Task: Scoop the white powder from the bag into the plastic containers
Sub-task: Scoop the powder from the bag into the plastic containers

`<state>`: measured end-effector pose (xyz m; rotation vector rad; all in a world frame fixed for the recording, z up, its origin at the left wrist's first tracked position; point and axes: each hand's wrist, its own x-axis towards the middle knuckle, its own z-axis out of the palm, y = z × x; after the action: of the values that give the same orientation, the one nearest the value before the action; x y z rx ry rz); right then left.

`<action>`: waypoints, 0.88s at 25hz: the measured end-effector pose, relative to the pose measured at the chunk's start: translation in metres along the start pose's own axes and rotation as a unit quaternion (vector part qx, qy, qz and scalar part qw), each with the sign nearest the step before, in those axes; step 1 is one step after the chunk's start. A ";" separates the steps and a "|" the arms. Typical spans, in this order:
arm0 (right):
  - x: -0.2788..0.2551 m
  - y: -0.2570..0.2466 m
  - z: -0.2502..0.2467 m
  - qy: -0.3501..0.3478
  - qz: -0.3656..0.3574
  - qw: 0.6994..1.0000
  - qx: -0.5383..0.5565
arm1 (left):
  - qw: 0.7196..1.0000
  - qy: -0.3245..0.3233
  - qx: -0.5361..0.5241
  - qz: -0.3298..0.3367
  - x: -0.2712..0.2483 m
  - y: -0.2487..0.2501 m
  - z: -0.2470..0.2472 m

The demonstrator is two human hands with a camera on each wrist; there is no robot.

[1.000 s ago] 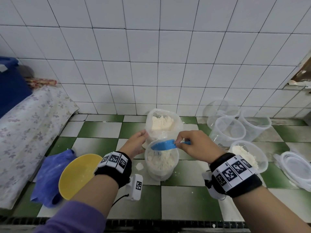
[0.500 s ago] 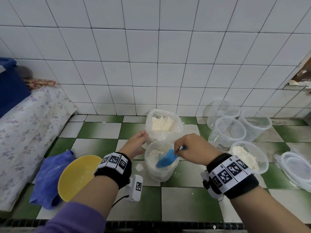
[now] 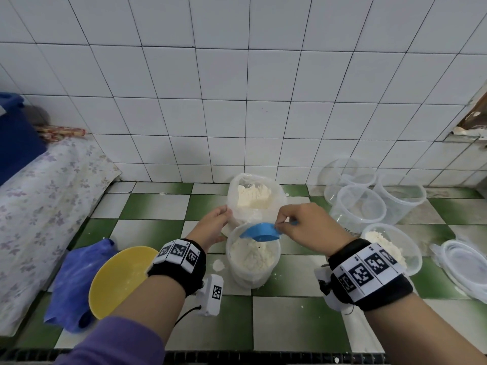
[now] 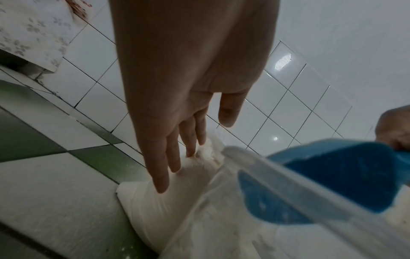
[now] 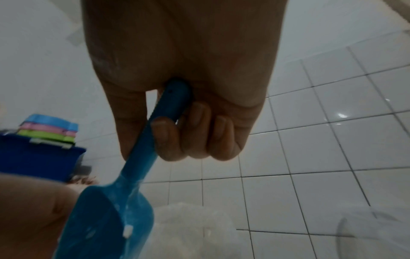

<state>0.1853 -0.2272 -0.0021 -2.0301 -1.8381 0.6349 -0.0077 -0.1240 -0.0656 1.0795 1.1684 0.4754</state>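
Observation:
A clear plastic bag (image 3: 254, 196) of white powder stands open by the wall. Right in front of it is a clear round container (image 3: 251, 256), more than half full of powder. My right hand (image 3: 305, 225) grips the handle of a blue scoop (image 3: 261, 231), fingers curled round it in the right wrist view (image 5: 177, 136). The scoop (image 5: 124, 210) hangs about level over the container's rim (image 4: 288, 189). My left hand (image 3: 214, 225) lies with straight fingers (image 4: 164, 175) against the bag's (image 4: 150, 210) left side, thumb apart.
A second container (image 3: 390, 248) holding powder sits to the right, with three empty ones (image 3: 358, 206) behind it and clear lids (image 3: 466, 262) at far right. A yellow bowl (image 3: 118, 277) and a blue cloth (image 3: 76, 280) lie at the left. A little powder is spilled on the checked tiles (image 3: 218, 264).
Half a second ago the scoop was tipped down into the container; now it is raised and about level above the rim. My left hand has stayed on the bag.

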 end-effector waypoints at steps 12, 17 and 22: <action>0.034 0.021 -0.021 0.160 0.103 0.965 0.182 | 0.999 0.007 0.033 -0.003 0.026 0.004 -0.005; 0.057 0.024 0.004 0.127 0.078 0.989 0.014 | 0.997 0.006 0.078 0.010 0.034 0.008 -0.005; 0.078 0.033 0.026 0.095 0.049 0.987 -0.122 | 0.993 -0.002 0.115 0.010 0.042 0.008 -0.008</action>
<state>0.2045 -0.1546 -0.0494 -2.2591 -1.7870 0.2377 0.0022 -0.0840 -0.0799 1.2910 1.2307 0.3605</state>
